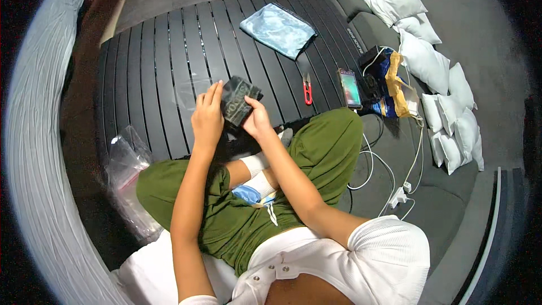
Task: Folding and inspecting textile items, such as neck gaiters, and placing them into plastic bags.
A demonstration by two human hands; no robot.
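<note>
A dark folded packet [239, 100] with pale printed shapes is held over the table's near edge. My right hand [257, 117] grips its right side, the thumb on the upper face. My left hand [208, 114] is at its left edge with the fingers stretched out; the thumb is hidden. Thin clear plastic film [190, 92] spreads beside and behind the left fingers. I cannot tell whether it belongs to the packet.
The black slatted table [164, 73] bears a pale blue plastic-wrapped bundle [279, 29], red-handled snips [307, 90] and a phone [350, 88]. Clear bags [131, 178] are by my left knee. A blue-yellow bag [392, 85], white cables [372, 164] and white pillows [423, 62] are on the right.
</note>
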